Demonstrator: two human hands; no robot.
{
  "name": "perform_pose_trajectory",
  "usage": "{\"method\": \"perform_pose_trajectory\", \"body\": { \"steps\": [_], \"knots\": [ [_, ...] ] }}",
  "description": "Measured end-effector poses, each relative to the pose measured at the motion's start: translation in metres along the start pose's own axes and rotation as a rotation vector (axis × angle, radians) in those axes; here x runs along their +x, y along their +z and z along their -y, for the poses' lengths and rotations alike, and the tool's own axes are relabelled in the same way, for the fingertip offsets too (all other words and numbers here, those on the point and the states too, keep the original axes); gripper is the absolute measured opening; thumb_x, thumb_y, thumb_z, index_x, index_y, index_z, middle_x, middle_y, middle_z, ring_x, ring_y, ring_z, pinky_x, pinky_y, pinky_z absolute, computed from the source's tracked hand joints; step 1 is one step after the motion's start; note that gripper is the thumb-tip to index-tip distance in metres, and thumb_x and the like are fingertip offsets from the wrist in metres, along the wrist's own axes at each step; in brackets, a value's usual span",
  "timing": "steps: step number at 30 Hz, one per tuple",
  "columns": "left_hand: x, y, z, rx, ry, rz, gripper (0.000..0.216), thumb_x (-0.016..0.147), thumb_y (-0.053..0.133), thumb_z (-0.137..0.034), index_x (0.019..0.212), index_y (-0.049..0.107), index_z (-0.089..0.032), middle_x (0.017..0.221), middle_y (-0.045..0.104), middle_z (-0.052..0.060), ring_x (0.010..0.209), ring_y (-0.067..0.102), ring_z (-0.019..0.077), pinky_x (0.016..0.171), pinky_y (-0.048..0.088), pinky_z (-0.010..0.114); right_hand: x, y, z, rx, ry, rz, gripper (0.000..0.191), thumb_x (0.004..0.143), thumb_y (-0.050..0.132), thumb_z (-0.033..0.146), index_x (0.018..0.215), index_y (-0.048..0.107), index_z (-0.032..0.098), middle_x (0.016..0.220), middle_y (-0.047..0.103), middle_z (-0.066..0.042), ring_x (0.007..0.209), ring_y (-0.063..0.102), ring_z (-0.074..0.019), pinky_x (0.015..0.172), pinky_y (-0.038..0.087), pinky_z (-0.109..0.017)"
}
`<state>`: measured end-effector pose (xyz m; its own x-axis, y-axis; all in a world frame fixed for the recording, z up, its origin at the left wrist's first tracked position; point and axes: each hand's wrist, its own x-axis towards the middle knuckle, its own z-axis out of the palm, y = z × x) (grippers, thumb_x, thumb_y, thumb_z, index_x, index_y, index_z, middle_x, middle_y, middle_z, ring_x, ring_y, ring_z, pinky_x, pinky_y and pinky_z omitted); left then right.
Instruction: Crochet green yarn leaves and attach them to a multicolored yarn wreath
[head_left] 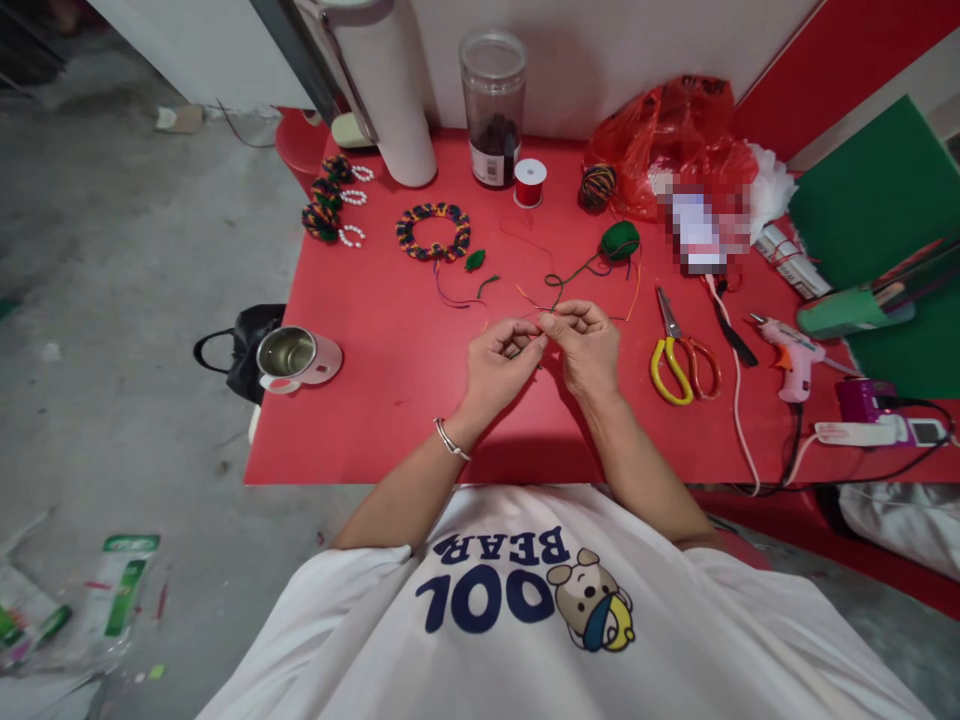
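Observation:
Above the red tabletop, my left hand (504, 366) and my right hand (585, 345) meet fingertip to fingertip, both closed in a pinch. Between them are thin strands of yarn (556, 288); a dark green one runs back toward a green yarn ball (619, 241). The ends inside my fingers are mostly hidden. Beyond my left hand lie a small green leaf-shaped piece (475, 261), a short green yarn scrap (488, 286) and a multicoloured braided yarn ring (402, 238) with loose tails. Yellow-and-red-handled scissors (673, 350) lie open to the right of my right hand.
At the back stand a white tumbler (405, 110), a lidded clear cup (493, 110) and a red thread spool (529, 184). A steel mug (319, 358) is near the left edge. A glue gun (792, 355), cables and a red plastic bag (667, 140) occupy the right.

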<state>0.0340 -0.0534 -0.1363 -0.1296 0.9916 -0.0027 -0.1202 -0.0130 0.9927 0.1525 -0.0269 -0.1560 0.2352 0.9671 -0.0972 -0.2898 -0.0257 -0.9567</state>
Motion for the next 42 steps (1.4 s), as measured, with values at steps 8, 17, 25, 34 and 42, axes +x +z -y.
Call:
{"method": "perform_pose_trajectory", "body": {
  "steps": [8, 17, 25, 34, 42],
  "knots": [
    [0.000, -0.001, 0.005, 0.052, 0.058, -0.012, 0.012, 0.077, 0.077, -0.029, 0.080, 0.078, -0.017, 0.055, 0.060, -0.004, 0.048, 0.050, 0.0081, 0.048, 0.041, 0.020, 0.003, -0.001, -0.002, -0.054, -0.012, 0.090, 0.039, 0.066, 0.091, 0.057, 0.070, 0.072, 0.023, 0.074, 0.075, -0.001, 0.076, 0.071, -0.0177, 0.079, 0.061, -0.036],
    [0.002, -0.003, 0.004, 0.056, 0.001, -0.005, 0.015, 0.076, 0.077, -0.031, 0.079, 0.079, -0.017, 0.054, 0.058, -0.003, 0.048, 0.044, 0.0075, 0.047, 0.037, 0.020, 0.000, -0.004, 0.002, -0.221, -0.119, 0.108, 0.045, 0.075, 0.085, 0.062, 0.066, 0.064, 0.024, 0.066, 0.067, 0.002, 0.066, 0.063, -0.0144, 0.070, 0.055, -0.031],
    [0.001, -0.006, 0.006, 0.176, 0.078, 0.010, 0.014, 0.079, 0.074, -0.030, 0.080, 0.083, -0.020, 0.051, 0.044, -0.006, 0.049, 0.034, 0.0079, 0.051, 0.029, 0.023, 0.001, -0.004, 0.003, -0.249, -0.088, 0.140, 0.063, 0.069, 0.085, 0.074, 0.056, 0.051, 0.023, 0.054, 0.051, 0.006, 0.055, 0.045, -0.0104, 0.059, 0.042, -0.028],
    [0.002, -0.009, 0.007, 0.122, -0.022, 0.088, 0.015, 0.079, 0.074, -0.032, 0.076, 0.081, -0.020, 0.052, 0.045, -0.005, 0.050, 0.036, 0.0099, 0.049, 0.036, 0.023, 0.002, -0.008, 0.007, -0.396, -0.152, 0.135, 0.067, 0.070, 0.082, 0.078, 0.053, 0.049, 0.023, 0.054, 0.047, 0.006, 0.057, 0.040, -0.0108, 0.057, 0.035, -0.028],
    [0.005, -0.008, 0.008, 0.011, -0.152, 0.093, 0.023, 0.079, 0.077, -0.040, 0.077, 0.077, -0.017, 0.047, 0.039, -0.008, 0.043, 0.040, 0.0076, 0.050, 0.054, 0.024, 0.013, -0.013, 0.012, -0.481, -0.103, 0.214, 0.069, 0.070, 0.078, 0.083, 0.053, 0.050, 0.022, 0.052, 0.042, 0.007, 0.054, 0.035, -0.0096, 0.055, 0.031, -0.027]
  ]
}}
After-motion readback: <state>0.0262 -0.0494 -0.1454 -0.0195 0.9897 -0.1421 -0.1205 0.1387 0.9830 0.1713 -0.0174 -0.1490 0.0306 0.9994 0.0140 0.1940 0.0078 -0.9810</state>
